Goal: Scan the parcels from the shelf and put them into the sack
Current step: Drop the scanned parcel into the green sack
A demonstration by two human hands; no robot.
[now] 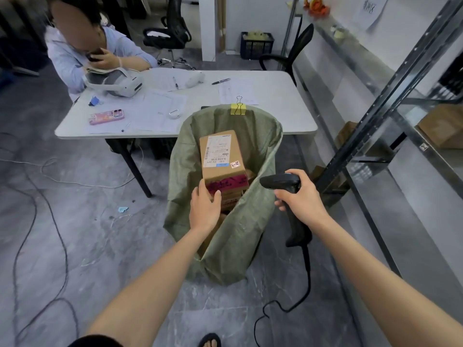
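Head view. The left hand (204, 209) grips the near end of a cardboard parcel (223, 156), thumb on one side and fingers curled round the other. The parcel, label upward and tilted, sits in the open mouth of the green woven sack (240, 246), above other boxes. The right hand (298, 196) is wrapped round the handle of a black scanner (280, 182), just right of the sack, its head facing the parcel. A yellow clip (238, 109) pins the sack's far rim at the edge of the white table (275, 101). A metal shelf (400, 96) stands to the right.
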